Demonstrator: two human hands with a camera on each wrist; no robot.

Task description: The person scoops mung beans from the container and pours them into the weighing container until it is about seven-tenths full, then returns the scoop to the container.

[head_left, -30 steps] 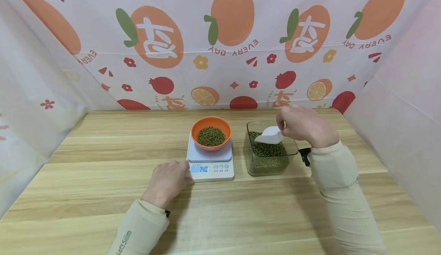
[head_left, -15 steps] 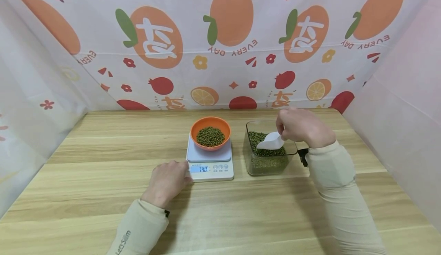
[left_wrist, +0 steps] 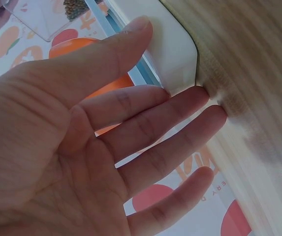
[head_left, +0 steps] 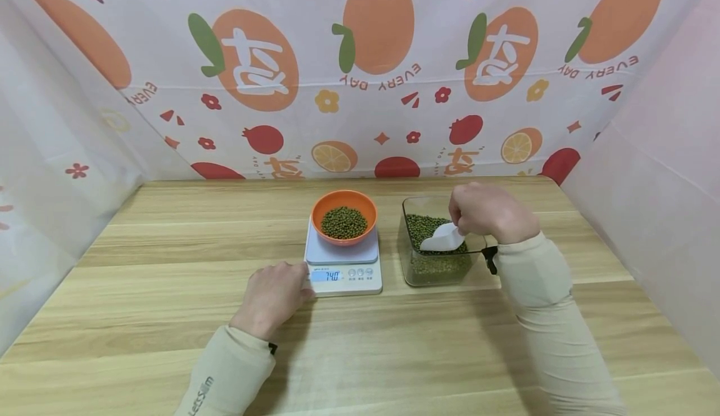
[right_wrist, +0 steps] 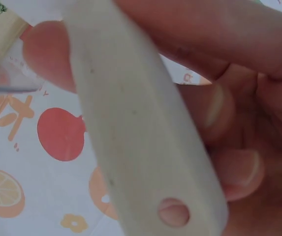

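Note:
My right hand [head_left: 490, 211] pinches the handle of a white scoop [head_left: 443, 239]. The right wrist view shows that handle [right_wrist: 131, 118] close up, with a hole at its end. The scoop's bowl is down inside a clear container [head_left: 406, 266] of green mung beans [head_left: 424, 223], its front edge among them. My left hand [head_left: 274, 297] rests at the left side of a white kitchen scale [head_left: 343, 288], its fingers fairly straight and touching the corner, as the left wrist view shows. An orange bowl [head_left: 368, 205] with mung beans stands on the scale, whose display reads 74.0.
The wooden table [head_left: 140, 278] reaches back to a fruit-printed curtain [head_left: 382, 116]. White sheets hang on both sides. The container stands just right of the scale with a narrow gap between them.
My right hand has lowered the scoop deeper into the container, toward the beans at its front. The left hand, scale and orange bowl stay put, and the reading is the same.

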